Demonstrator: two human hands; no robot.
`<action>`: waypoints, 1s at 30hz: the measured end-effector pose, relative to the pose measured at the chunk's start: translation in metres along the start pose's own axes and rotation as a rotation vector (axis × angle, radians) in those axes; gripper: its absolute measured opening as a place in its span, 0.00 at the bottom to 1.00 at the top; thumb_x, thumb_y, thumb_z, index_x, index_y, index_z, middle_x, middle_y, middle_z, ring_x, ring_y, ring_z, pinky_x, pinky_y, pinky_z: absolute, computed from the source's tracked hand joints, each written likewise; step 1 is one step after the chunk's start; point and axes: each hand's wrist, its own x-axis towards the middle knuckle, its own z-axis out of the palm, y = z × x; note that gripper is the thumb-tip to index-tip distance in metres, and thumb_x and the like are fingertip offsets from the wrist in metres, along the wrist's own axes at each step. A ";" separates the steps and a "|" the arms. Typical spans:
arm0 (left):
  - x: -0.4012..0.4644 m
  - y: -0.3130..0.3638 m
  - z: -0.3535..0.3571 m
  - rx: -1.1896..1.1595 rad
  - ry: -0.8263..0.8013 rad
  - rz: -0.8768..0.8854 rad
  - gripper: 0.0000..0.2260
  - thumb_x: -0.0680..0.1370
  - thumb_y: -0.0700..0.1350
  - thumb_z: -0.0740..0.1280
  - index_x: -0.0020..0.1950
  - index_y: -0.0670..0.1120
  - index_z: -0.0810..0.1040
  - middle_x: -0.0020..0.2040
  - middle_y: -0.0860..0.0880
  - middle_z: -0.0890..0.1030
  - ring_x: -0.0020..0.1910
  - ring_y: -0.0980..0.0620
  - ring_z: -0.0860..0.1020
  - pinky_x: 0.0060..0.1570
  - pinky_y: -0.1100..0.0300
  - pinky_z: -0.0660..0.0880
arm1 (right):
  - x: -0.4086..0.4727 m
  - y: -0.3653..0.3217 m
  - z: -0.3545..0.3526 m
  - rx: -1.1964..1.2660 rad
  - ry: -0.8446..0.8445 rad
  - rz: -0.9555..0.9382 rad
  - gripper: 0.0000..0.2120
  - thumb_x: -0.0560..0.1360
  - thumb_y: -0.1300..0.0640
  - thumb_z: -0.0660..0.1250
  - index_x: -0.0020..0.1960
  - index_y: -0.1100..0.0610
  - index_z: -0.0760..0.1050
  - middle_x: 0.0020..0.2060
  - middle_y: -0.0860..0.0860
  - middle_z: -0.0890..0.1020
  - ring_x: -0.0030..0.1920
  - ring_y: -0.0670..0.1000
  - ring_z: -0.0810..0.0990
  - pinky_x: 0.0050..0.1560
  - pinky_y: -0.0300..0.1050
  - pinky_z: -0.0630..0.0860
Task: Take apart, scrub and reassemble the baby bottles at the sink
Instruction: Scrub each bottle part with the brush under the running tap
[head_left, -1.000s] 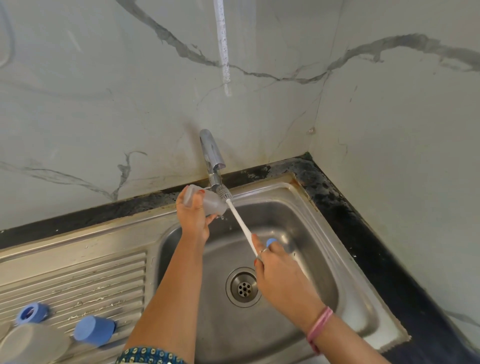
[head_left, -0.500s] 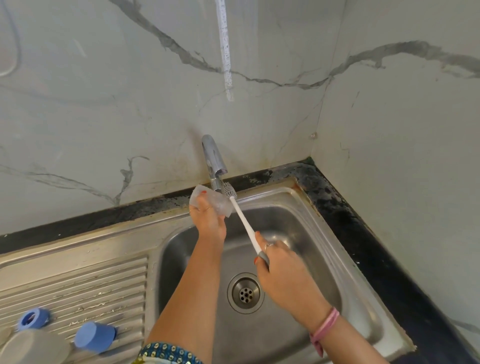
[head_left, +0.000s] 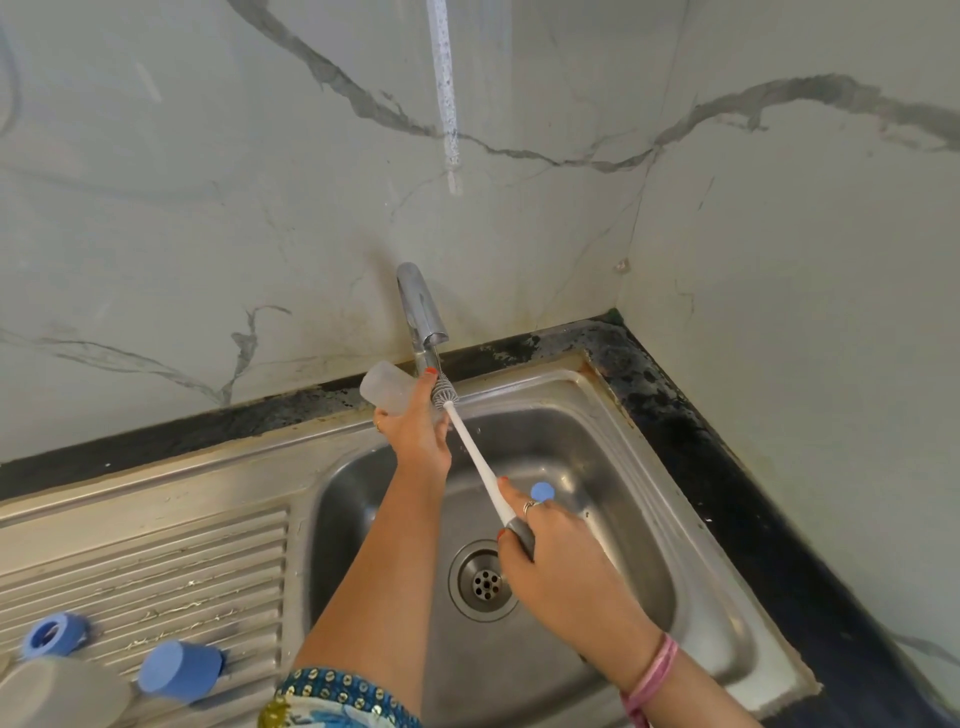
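Observation:
My left hand (head_left: 415, 431) grips a clear baby bottle (head_left: 387, 391) lying on its side just under the tap (head_left: 423, 317), at the back rim of the sink. My right hand (head_left: 550, 551) holds the grey grip of a white bottle brush (head_left: 475, 457). The brush's grey bristle head (head_left: 445, 393) shows outside the bottle, at its mouth and against my left fingers. A small blue round piece (head_left: 542, 490) lies in the sink basin behind my right hand.
The steel sink (head_left: 649, 441) has its drain (head_left: 485, 582) in the middle. On the ribbed drainboard (head_left: 156, 561) at the left lie a blue ring (head_left: 52, 634), a blue cap (head_left: 179, 671) and another clear bottle (head_left: 57, 693). A black counter (head_left: 727, 467) and marble walls close the corner.
The brush has come back out of the bottle, so its bristle head now shows at the mouth. My right hand has drawn back toward me.

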 end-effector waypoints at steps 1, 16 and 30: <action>0.001 -0.002 -0.001 -0.007 -0.001 0.000 0.35 0.68 0.47 0.78 0.69 0.51 0.62 0.57 0.45 0.76 0.54 0.48 0.78 0.46 0.56 0.80 | 0.002 0.000 -0.001 0.022 -0.004 0.013 0.24 0.80 0.56 0.58 0.76 0.51 0.63 0.33 0.45 0.69 0.30 0.45 0.69 0.32 0.35 0.68; 0.003 -0.007 -0.013 -0.202 0.053 -0.047 0.32 0.69 0.50 0.78 0.65 0.46 0.65 0.54 0.46 0.77 0.50 0.49 0.79 0.51 0.52 0.80 | -0.004 -0.006 0.011 -0.078 -0.019 0.025 0.20 0.81 0.54 0.55 0.73 0.53 0.66 0.38 0.47 0.69 0.37 0.49 0.68 0.40 0.44 0.66; -0.001 -0.005 -0.004 -0.165 -0.352 -0.005 0.22 0.80 0.41 0.62 0.73 0.49 0.61 0.63 0.41 0.70 0.61 0.40 0.73 0.52 0.33 0.76 | 0.011 -0.004 -0.005 -0.030 -0.019 0.041 0.22 0.82 0.56 0.55 0.76 0.54 0.61 0.35 0.44 0.70 0.32 0.45 0.70 0.40 0.45 0.75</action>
